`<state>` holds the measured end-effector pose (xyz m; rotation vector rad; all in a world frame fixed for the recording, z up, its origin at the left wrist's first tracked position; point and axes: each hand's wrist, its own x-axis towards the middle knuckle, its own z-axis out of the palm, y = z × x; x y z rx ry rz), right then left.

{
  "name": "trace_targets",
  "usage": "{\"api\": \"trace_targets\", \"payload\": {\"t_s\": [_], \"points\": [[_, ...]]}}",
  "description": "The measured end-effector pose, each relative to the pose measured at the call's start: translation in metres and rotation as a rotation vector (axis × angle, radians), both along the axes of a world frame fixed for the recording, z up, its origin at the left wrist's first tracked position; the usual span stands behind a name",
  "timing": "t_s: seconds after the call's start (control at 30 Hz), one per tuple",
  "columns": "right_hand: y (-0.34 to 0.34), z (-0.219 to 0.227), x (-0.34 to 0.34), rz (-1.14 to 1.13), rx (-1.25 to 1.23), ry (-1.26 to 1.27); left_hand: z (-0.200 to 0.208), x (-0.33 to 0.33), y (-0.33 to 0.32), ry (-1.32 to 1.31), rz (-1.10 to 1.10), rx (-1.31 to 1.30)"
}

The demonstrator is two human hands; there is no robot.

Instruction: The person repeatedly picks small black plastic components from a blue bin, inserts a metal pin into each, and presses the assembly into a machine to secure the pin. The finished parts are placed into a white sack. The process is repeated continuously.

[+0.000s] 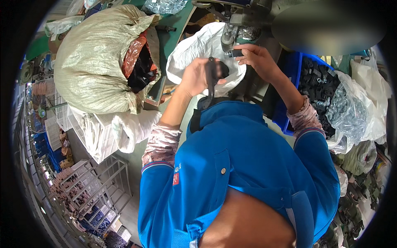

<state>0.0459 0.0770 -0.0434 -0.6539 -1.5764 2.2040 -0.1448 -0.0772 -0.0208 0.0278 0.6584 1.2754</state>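
Observation:
My left hand (pixel 196 77) is closed around a black part with a long narrow arm (pixel 211 78); its exact kind is unclear. Between the thumb and fingers of my right hand (pixel 259 60) is a small black piece with a shiny tip (pixel 235 53), pointing left. The two held things are apart. Both hands are above the near part of an open white sack (pixel 184 51), just in front of a metal machine head (pixel 228 35).
To the right, a blue crate (pixel 294 76) holds many black parts (pixel 311 82) and a clear bag of small metal pieces (pixel 348 108). A bulging woven sack (pixel 89 62) with black items in its mouth stands left. White bundles (pixel 124 130) lie below it, near a metal rack (pixel 109 177).

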Motion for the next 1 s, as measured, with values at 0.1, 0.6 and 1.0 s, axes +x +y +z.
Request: {"api": "trace_targets", "payload": {"t_s": [0.1,0.6,1.0], "points": [[0.007,0.0,0.006,0.0,-0.027,0.017,-0.012,-0.004,-0.007,0.051,-0.071,0.054],[0.015,0.003,0.009,-0.003,-0.171,0.066,-0.002,0.03,-0.008,0.301,-0.014,0.036],[0.006,0.013,0.0,-0.091,-0.096,0.082,-0.002,0.038,-0.006,0.413,-0.069,0.152]]}}
